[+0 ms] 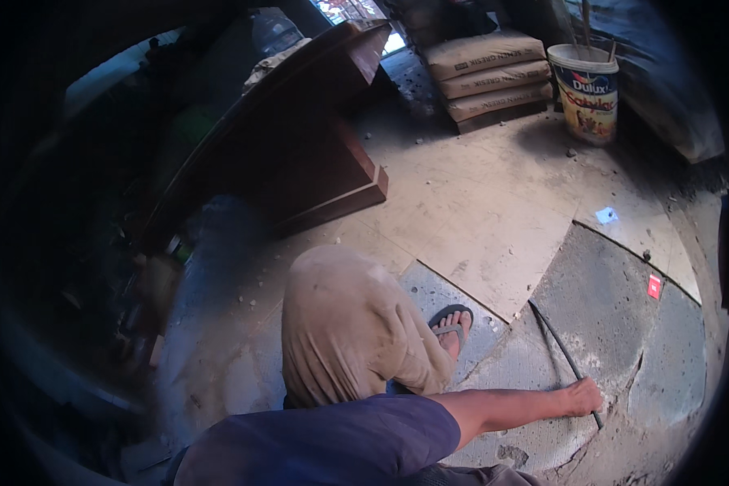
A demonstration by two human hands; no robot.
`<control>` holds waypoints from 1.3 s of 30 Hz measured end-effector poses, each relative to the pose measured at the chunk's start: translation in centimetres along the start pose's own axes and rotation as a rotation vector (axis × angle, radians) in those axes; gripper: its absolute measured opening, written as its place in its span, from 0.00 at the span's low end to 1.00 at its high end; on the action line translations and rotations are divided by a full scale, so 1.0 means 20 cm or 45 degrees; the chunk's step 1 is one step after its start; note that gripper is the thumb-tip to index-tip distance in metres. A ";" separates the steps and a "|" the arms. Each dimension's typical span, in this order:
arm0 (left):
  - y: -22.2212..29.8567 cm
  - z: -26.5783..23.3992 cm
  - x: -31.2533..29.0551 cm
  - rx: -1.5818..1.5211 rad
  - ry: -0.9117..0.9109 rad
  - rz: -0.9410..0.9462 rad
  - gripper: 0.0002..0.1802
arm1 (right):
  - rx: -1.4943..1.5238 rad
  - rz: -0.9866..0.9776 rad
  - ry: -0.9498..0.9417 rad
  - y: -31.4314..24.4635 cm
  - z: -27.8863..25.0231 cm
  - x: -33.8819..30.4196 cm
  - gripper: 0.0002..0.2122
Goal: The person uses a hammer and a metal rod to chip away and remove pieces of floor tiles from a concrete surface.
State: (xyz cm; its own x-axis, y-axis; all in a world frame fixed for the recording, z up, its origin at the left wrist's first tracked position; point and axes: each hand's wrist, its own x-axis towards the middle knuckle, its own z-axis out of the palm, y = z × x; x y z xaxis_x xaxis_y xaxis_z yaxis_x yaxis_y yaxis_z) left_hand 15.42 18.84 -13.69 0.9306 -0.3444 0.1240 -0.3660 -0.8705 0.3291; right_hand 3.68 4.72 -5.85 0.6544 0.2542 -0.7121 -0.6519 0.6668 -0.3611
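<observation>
My left arm reaches across to the right over my bent knee. At its end, my left hand point(583, 398) is closed around a thin dark metal bar point(559, 340) near the bar's lower end. The bar slants up and left from my fist, its far tip by the corner of a floor tile point(478, 267). Beneath it lies bare grey concrete point(535, 364), rough and cracked, where the tile covering stops. My right hand is out of the picture.
My sandalled foot point(454, 324) rests left of the bar. A red card point(654, 286) and a bluish scrap point(607, 215) lie to the right. Stacked cement sacks point(494, 77) and a paint bucket point(585, 97) with sticks stand at the back. A dark wooden desk point(300, 154) fills the left.
</observation>
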 end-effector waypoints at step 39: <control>-0.01 -0.22 -0.03 -0.163 -0.271 -0.085 0.09 | 0.435 -0.122 -0.189 -0.10 -0.18 -0.33 0.09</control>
State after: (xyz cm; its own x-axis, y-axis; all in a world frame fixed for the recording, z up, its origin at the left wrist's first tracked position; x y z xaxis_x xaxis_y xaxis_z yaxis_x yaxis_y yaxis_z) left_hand 15.08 20.82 -9.65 0.9256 -0.3656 -0.0976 -0.2874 -0.8469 0.4473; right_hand -0.73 -0.73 -2.56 0.7706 0.2615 -0.5812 -0.4366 0.8810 -0.1825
